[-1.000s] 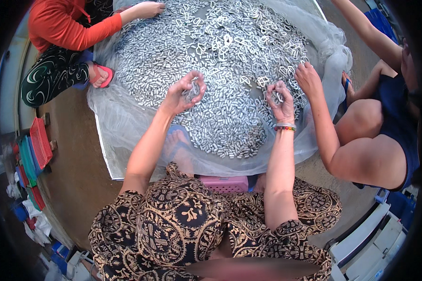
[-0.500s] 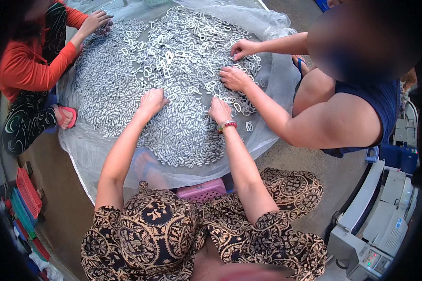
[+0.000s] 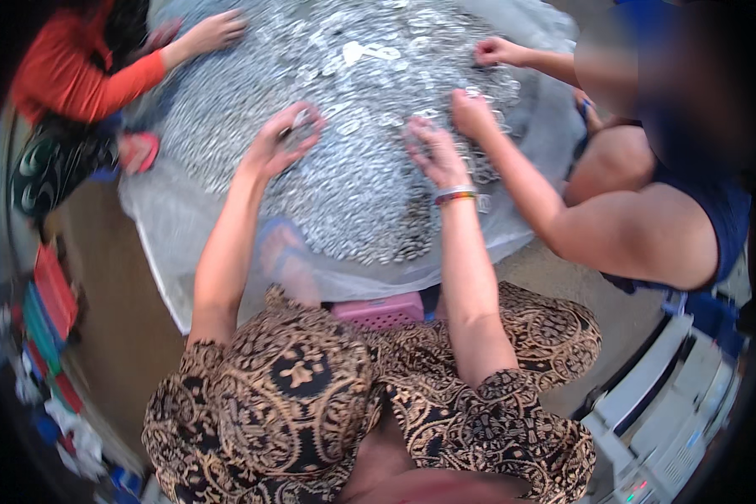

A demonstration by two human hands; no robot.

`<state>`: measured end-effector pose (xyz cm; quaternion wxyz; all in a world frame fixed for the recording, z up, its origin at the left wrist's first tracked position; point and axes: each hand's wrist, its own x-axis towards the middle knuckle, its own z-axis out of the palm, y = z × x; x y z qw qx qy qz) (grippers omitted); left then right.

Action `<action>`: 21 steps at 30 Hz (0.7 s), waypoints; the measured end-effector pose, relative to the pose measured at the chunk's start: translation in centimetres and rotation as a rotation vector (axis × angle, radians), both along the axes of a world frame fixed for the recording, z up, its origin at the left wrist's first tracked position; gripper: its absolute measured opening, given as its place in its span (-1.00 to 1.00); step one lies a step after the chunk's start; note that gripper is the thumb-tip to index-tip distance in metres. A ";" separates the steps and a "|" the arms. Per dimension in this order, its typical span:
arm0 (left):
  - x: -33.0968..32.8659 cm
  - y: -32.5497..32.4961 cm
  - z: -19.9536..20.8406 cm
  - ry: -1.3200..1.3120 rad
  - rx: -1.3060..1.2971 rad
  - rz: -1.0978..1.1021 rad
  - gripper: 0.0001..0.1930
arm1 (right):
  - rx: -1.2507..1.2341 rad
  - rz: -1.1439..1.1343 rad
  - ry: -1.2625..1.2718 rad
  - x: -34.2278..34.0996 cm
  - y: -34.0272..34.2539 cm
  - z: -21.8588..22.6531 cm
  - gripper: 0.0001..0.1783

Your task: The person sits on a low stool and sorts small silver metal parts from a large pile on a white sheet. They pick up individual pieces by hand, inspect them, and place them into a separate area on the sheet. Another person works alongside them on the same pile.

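A large heap of small silvery barrel-shaped metal pieces (image 3: 344, 210) spreads over the sheet in front of me, smeared by motion. Pale loop-shaped links (image 3: 370, 55) lie among them toward the far side and the right. My left hand (image 3: 275, 144) hovers at the heap's middle, thumb and fingers curved and apart; a small glint shows by the fingers, too blurred to name. To its right, my right hand (image 3: 437, 155) is turned palm up with fingers loosely spread, close to the links. I see nothing clearly held in it.
A translucent plastic sheet (image 3: 164, 244) underlies the heap. At the right, a co-worker's hand (image 3: 475, 116) is close to my right hand; another co-worker's hand (image 3: 214, 34) is at the far left. A pink perforated plastic crate (image 3: 382, 312) stands before me, and grey machines (image 3: 672, 403) at the lower right.
Both my hands have gone from closed to open, and the right one has turned palm up. The whole view has shifted and blurred. The right co-worker's near hand has lifted off the links.
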<state>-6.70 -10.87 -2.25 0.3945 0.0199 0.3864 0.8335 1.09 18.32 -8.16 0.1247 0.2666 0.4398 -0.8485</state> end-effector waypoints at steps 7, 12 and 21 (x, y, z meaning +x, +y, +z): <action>-1.0 2.7 -0.2 -0.123 -0.165 0.058 -0.72 | -0.756 -0.269 0.223 0.1 0.4 1.5 -0.74; -3.3 4.9 -1.6 0.159 -0.438 -0.136 -0.70 | -0.253 0.039 0.261 -0.3 0.9 3.3 -0.77; -1.2 7.4 -5.6 1.473 -1.415 -0.314 -0.85 | 1.537 0.099 0.237 -2.6 -3.3 -1.7 -0.71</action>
